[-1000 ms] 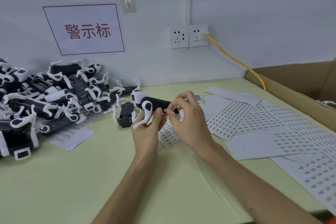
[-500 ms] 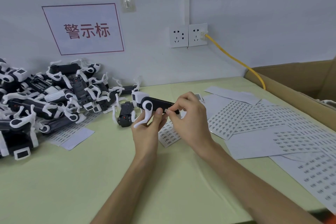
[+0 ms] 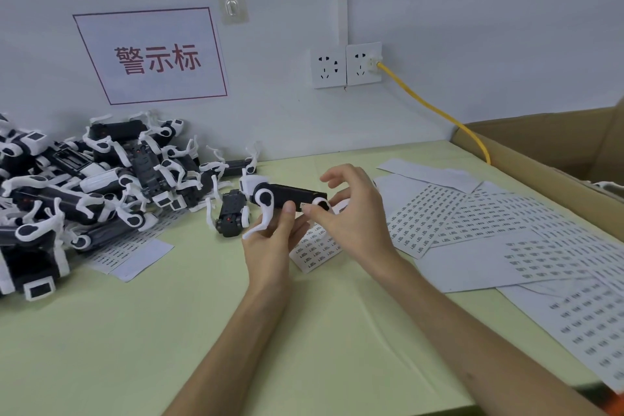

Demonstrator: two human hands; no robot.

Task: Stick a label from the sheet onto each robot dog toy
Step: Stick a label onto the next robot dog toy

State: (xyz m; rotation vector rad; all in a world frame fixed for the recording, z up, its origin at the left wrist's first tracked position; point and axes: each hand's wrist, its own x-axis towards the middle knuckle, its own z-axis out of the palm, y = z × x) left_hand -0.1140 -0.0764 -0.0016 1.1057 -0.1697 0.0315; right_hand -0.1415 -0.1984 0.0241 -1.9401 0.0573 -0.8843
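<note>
Held toy: a black-bodied robot dog toy with white plastic legs and head (image 3: pixel 287 196) lies lengthwise above the pale green table top (image 3: pixel 135 331), head end pointing left, rear end pointing right.
Left hand: the left hand (image 3: pixel 270 243) grips the toy from below, thumb tip pressed on the near side of the black body, fingers curled round behind, a white leg hanging down in front of the palm.
Right hand: the right hand (image 3: pixel 351 213) is at the toy's rear end, its thumb tip touching the black body near the white rear hip joint; the other fingers arch loosely above and to the right, spread apart and holding nothing I can make out.
Label: too small to tell whether one sits under the thumb.
Label sheets: white paper sheets printed with rows of small dark labels (image 3: pixel 479 223) lie flat just right of and partly beneath both hands.
Spare toy: 1 black and white toy (image 3: pixel 233 213) lies on the table just left of the held one.
Toy pile: a heap of black and white robot dog toys (image 3: pixel 84 186) sits at the left, well apart from the hands.
Box: a brown cardboard box (image 3: pixel 553 152) stands at the right edge.
</note>
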